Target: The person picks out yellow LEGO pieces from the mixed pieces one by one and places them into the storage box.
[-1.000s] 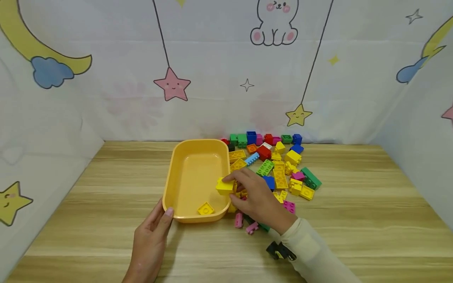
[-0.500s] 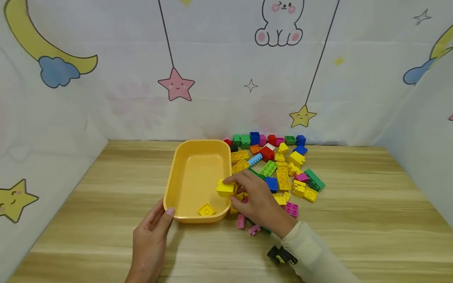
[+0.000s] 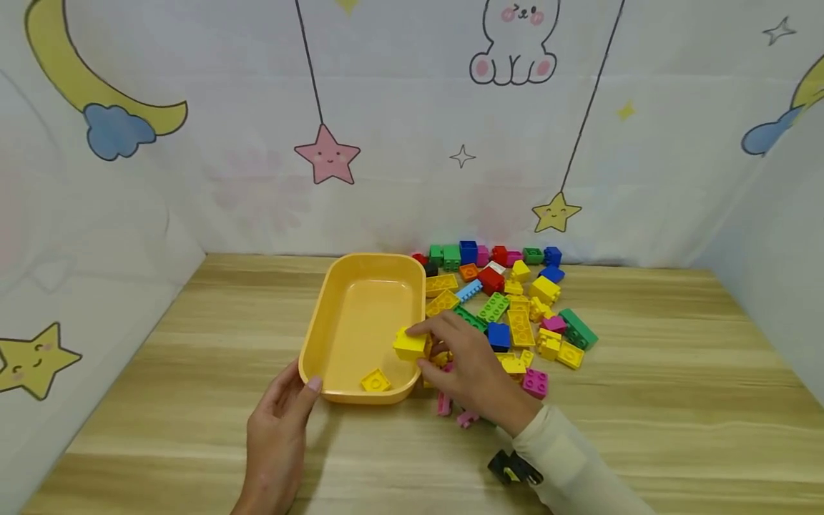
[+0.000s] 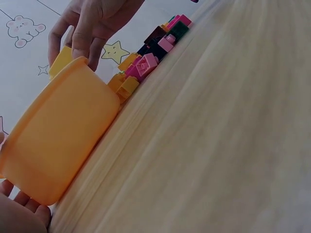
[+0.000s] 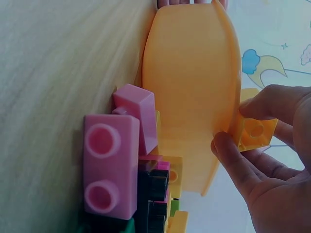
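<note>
My left hand (image 3: 277,436) grips the near left corner of a yellow-orange plastic tray (image 3: 357,307), thumb on the rim and fingers below it on the outside. Between thumb and fingers, my right hand (image 3: 473,368) pinches a bright yellow toy building brick (image 3: 409,345) at the tray's right rim. In the right wrist view, that brick (image 5: 252,128) shows beside the rim, its end toward the camera partly framed by the fingers. One small flat yellow brick (image 3: 375,380) lies inside the tray near its front wall.
To the tray's right spreads a pile of mixed bricks, among them a lime green one (image 3: 493,307), a blue one (image 3: 498,336) and a dark green one (image 3: 578,329). A black device (image 3: 515,468) sits by the right sleeve. Printed white cloth (image 3: 386,214) walls the table's back and sides.
The head view has turned a little, so the scene sits slightly farther right. Both hands keep their holds, and the yellow brick stays at the tray's right rim.
</note>
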The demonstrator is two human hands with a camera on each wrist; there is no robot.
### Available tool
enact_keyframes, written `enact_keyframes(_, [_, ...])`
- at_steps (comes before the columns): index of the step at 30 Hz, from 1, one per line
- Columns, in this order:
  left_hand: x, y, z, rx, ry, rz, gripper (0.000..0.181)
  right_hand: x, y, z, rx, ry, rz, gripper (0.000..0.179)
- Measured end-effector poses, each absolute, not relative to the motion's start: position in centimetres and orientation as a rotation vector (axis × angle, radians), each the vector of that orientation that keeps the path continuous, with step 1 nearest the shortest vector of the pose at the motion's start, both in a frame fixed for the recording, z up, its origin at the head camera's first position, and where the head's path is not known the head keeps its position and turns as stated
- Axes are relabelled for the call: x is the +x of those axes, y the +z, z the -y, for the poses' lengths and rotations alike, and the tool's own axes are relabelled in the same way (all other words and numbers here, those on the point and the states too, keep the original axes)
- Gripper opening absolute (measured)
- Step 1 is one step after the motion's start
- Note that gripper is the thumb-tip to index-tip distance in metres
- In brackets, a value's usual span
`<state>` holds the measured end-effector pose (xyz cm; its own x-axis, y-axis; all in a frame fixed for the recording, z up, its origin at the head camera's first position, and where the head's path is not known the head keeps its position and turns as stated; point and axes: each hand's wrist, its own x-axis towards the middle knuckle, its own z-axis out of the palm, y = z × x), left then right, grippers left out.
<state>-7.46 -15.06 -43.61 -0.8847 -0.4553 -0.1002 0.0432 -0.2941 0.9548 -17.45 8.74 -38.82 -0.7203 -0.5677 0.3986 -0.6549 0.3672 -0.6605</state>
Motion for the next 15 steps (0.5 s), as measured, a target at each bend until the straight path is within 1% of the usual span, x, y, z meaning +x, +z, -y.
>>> enact_keyframes(7, [-7.36,-43.47,15.12,0.519,-2.233,1.711,0.067,-17.46,-38.78,-8.74,1.124,1.286,2.514,0.042])
enact_keyframes(15, [-7.37,-43.56,15.10,0.510,-2.222,1.700,0.063,-17.56,-38.77,-8.80,1.139,1.304,2.508,0.043])
